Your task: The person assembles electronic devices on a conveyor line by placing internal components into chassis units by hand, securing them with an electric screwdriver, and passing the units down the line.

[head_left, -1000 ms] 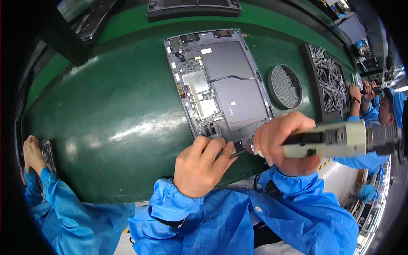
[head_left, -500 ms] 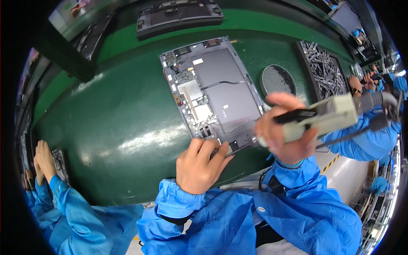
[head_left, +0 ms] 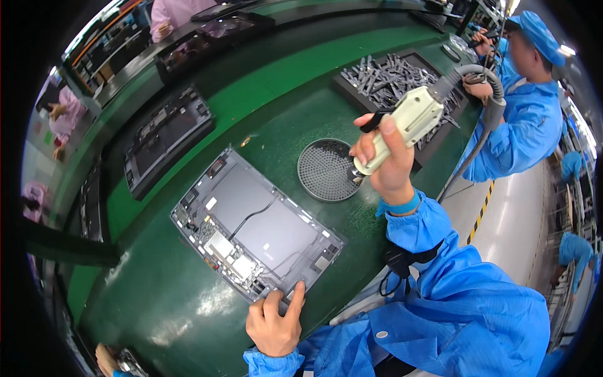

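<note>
An opened tablet-like device (head_left: pixel 276 229) lies tilted on the green bench, its circuit board and flat dark battery exposed. My left hand (head_left: pixel 275 327) grips its near edge, the index finger laid on the corner and the other fingers bent; the thumb is hidden. In my right hand (head_left: pixel 392 163) is a pale electric screwdriver (head_left: pixel 408 122), fingers wrapped round its body. The tool's tip points down at the right side of a round, gridded screw tray (head_left: pixel 323 169), which stands beyond the device. Whether a screw is on the tip is too small to tell.
Behind the screw tray, a black bin (head_left: pixel 352 91) holds many grey strip-like parts. More opened devices (head_left: pixel 166 144) lie at the far left, near a dark post (head_left: pixel 69 245). The screwdriver's cable (head_left: pixel 490 116) arches right, near a co-worker (head_left: pixel 515 141) in blue. Another person's hand (head_left: pixel 107 359) shows lower left.
My right hand has carried the screwdriver from the device's near right corner to the round tray. My left hand stays at the near edge. The view has swung right.
</note>
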Motion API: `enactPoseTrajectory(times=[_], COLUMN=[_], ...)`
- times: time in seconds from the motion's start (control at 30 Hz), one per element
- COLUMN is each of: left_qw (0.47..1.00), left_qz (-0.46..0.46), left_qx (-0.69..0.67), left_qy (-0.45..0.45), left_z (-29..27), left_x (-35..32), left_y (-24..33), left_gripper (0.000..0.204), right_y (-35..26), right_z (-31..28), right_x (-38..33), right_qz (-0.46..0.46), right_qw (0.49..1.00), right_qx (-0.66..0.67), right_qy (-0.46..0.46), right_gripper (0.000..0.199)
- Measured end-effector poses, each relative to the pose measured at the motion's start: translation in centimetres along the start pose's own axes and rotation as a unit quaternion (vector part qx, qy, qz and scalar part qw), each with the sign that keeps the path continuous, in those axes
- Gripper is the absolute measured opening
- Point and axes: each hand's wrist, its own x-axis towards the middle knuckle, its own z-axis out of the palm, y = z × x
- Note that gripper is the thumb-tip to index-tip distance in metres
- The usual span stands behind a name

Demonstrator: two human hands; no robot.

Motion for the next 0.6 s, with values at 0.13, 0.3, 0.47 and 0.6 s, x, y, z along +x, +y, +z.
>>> enactPoseTrajectory(times=[0.13,0.3,0.47,0.6], left_qw=[1.0,0.999,0.998,0.997], left_qz=[-0.005,-0.026,-0.029,-0.036], left_qx=[0.006,-0.03,-0.052,-0.065], left_qy=[0.012,0.015,0.011,0.013], left_z=[0.18,0.07,-0.22,-0.23], left_x=[-0.06,-0.05,0.2,0.07], left_y=[-0.18,-0.18,-0.07,-0.17], left_gripper=[0.038,0.04,0.039,0.038], right_y=[0.1,0.13,0.01,0.43], right_z=[0.05,-0.14,-0.01,0.07], right_x=[0.23,0.49,0.65,0.59], right_qz=[-0.007,0.005,0.016,0.015], right_qw=[1.0,0.999,0.998,0.998], right_qx=[-0.023,-0.034,-0.051,-0.054], right_qy=[0.018,0.034,0.034,0.038], right_gripper=[0.042,0.04,0.04,0.04])
